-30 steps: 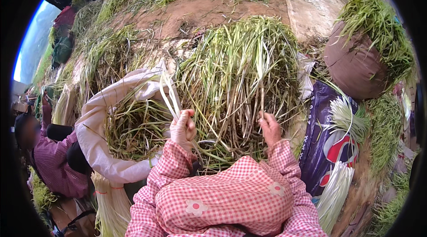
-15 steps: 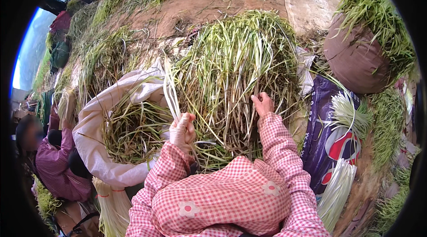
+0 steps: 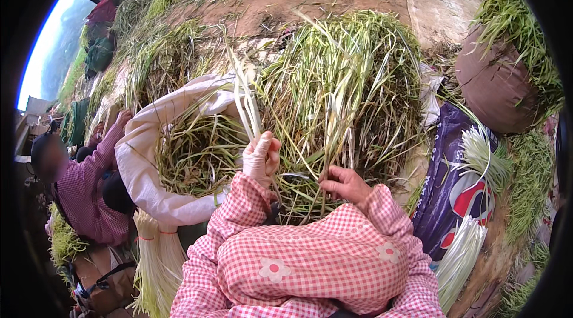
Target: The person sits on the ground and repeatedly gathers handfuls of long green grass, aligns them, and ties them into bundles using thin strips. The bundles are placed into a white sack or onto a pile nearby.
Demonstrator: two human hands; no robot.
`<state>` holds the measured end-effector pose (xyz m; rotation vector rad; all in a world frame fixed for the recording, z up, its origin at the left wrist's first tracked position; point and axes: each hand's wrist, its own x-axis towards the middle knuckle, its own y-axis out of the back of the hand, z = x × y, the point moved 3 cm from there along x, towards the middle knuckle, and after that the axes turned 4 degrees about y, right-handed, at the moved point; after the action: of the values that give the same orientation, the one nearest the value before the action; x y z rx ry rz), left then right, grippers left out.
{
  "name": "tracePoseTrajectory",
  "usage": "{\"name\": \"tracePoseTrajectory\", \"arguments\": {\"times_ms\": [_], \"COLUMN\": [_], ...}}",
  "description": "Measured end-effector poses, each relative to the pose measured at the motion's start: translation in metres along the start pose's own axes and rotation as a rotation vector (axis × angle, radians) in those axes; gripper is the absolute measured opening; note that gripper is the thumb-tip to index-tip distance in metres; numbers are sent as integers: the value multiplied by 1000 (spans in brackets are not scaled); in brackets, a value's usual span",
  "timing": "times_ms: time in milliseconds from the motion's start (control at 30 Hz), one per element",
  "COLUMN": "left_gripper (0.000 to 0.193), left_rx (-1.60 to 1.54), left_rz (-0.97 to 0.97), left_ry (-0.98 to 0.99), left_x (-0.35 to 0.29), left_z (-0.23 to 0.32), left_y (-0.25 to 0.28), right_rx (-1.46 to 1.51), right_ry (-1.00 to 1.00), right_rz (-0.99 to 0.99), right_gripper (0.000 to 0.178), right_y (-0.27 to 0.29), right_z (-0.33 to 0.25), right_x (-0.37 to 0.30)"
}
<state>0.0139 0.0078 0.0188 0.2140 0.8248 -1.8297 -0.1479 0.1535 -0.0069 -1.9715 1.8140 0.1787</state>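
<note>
My left hand (image 3: 261, 155) is closed around a few slim white stalks (image 3: 245, 100), held upright with their tips pointing away from me. To its right, my right hand (image 3: 346, 185) pinches the lower end of a long greenish stalk (image 3: 327, 160) whose upper part lies over the heap. In front of both hands spreads a large heap of long leafy green stalks (image 3: 382, 73), with brown, withered lower ends towards me. Left of my left hand, a white cloth sack (image 3: 143, 183) with a rolled rim holds loose green and yellowed leaves (image 3: 197, 154).
Tied bundles of pale stalks (image 3: 156, 258) stand at lower left. On the right, more pale stalks (image 3: 462, 258) lie on a purple printed sack (image 3: 439, 169), near a brown rounded sack (image 3: 495, 88) topped with greens. Another person (image 3: 89, 192) in a checked sleeve sits at left.
My right hand has come left and closer to my body, drawing a stalk from the heap. The left hand keeps its white stalks. The whole view has shifted slightly.
</note>
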Motion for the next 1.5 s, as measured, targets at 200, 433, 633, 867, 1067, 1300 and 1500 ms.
{"name": "tracePoseTrajectory", "arguments": {"times_ms": [200, 433, 633, 867, 1067, 1300, 1500], "left_gripper": [17, 21, 17, 19, 23, 25, 22], "left_rx": [140, 238, 67, -74, 36, -52, -44], "left_rz": [-79, -81, -162, -256, -227, -239, -209], "left_ry": [80, 169, 212, 263, 139, 110, 169], "left_x": [1, 10, 14, 11, 21, 14, 15], "left_z": [-8, -29, -43, -39, -49, -53, -56], "left_y": [-1, 4, 9, 18, 4, -1, -10], "right_rx": [-329, -667, -802, -445, 64, 649, 682], "right_ry": [289, 474, 82, 65, -11, 47, 95], "right_rz": [-358, -158, -283, 1074, 232, 342, 286], "right_gripper": [15, 25, 49, 31, 59, 20, 17], "right_y": [-38, -35, -18, 130, 20, -11, -13], "right_z": [1, 9, -4, -93, -23, 11, 13], "right_x": [0, 24, 51, 41, 47, 69, 68]}}
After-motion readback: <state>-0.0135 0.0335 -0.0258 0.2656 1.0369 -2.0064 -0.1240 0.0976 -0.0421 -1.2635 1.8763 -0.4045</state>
